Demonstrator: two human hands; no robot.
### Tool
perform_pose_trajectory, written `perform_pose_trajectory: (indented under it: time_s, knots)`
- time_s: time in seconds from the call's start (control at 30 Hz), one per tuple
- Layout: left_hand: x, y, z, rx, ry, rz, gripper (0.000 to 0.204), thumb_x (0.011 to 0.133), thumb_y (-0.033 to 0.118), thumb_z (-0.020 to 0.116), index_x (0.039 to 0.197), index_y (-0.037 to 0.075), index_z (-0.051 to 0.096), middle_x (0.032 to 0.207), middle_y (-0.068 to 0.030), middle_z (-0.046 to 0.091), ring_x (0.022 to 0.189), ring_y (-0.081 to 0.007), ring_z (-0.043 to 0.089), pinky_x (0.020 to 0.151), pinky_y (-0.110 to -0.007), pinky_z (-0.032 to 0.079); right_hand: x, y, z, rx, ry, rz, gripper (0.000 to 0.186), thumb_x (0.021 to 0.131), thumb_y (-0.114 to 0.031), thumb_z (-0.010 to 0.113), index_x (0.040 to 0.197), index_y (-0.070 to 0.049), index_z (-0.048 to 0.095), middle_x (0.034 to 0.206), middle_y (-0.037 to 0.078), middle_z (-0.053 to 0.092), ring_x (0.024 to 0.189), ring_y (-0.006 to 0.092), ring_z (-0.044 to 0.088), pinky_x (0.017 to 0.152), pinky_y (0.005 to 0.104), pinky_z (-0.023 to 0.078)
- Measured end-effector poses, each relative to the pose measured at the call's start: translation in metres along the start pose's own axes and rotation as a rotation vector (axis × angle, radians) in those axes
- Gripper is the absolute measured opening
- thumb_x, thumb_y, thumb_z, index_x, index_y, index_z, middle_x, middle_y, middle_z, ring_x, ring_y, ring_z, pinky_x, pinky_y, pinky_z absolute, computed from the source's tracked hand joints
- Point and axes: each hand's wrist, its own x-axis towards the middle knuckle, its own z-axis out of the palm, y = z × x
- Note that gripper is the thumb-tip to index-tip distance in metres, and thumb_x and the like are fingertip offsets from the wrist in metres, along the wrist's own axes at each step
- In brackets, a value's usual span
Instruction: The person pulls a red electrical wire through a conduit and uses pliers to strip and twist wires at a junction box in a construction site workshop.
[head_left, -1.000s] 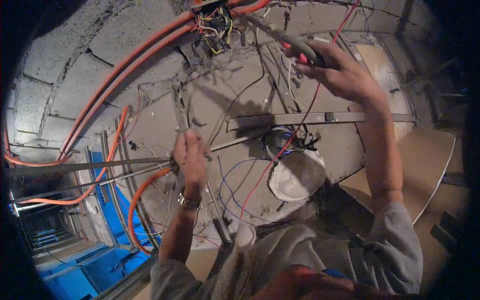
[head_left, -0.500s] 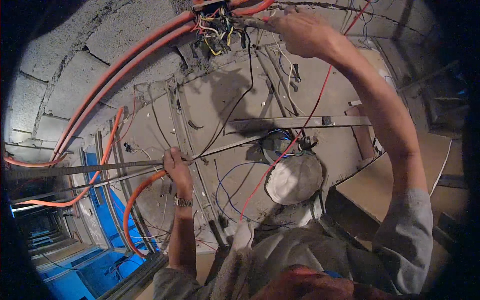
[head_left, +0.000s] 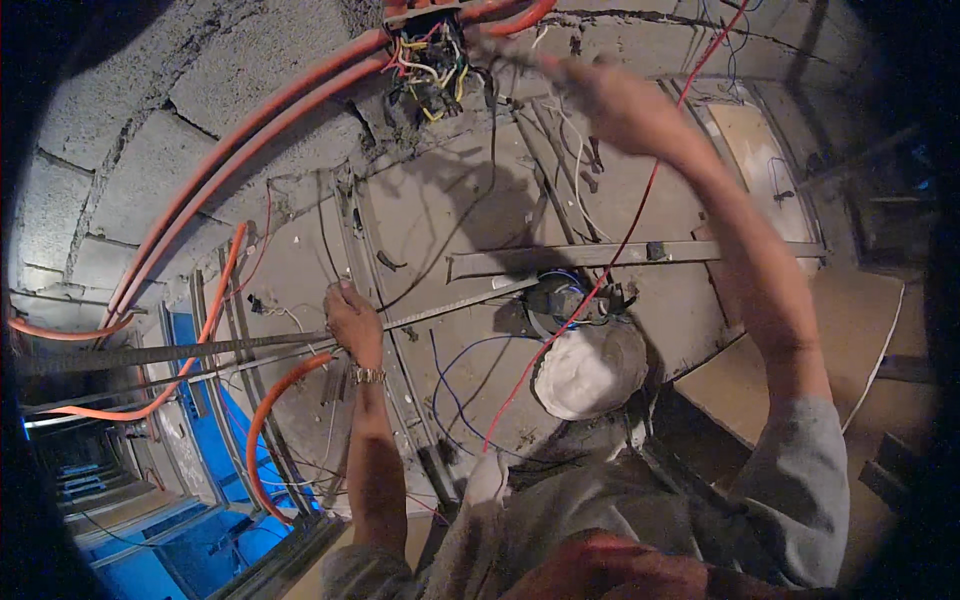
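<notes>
My left hand, a watch on its wrist, has its fingers closed around a long metal rail that runs across the middle. A dark cable curves down from the junction box to this hand; whether the fingers also hold it is hidden. Smeared by motion, my right hand is raised beside the junction box. From its closed fingers a slim hand tool points at the box, too blurred to name its kind. Yellow, white, red and black wires spill from the box in a tangle.
Orange conduits run along the block wall to the box. A red wire crosses in front of me. Below lie a round whitish piece, a metal channel, loose blue wire and a brown board.
My right hand has moved a little down and to the right, with its tool drawn slightly off the wires. My left hand has barely shifted and stays on the rail.
</notes>
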Motion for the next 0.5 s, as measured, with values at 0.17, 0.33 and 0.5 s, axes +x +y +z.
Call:
perform_pose_trajectory:
  time_s: [0.17,0.33,0.5]
  knots:
    - [-0.001,0.001,-0.007,0.008,-0.003,-0.088,0.036,0.107,0.029,0.050,0.104,-0.006,0.059,0.088,-0.0291,0.060,0.086,-0.0505,0.059,0.079,-0.056,0.045,0.028,-0.037,-0.113,0.317,-0.336,0.317,0.043,0.106,-0.023,0.049,0.141,0.001,0.055,0.119,0.019,0.070,0.096,0.0313,0.070,0.087,0.0469,0.056]
    - [0.002,0.001,-0.004,0.064,-0.077,-0.080,0.040,0.107,0.031,0.050,0.102,-0.007,0.060,0.090,-0.0305,0.061,0.087,-0.0516,0.059,0.078,-0.056,0.046,0.032,-0.013,-0.105,0.106,-0.338,0.270,0.045,0.104,-0.026,0.055,0.142,-0.001,0.056,0.116,0.019,0.071,0.104,0.0300,0.068,0.093,0.0469,0.054]
    - [0.003,0.016,-0.009,0.055,-0.121,-0.125,0.044,0.106,0.031,0.050,0.105,-0.012,0.062,0.095,-0.0322,0.064,0.089,-0.0524,0.061,0.078,-0.057,0.046,0.016,0.035,-0.045,0.139,0.023,-0.205,0.030,0.096,-0.022,0.067,0.115,0.000,0.063,0.076,0.012,0.059,0.069,0.0228,0.056,0.065,0.0419,0.046]
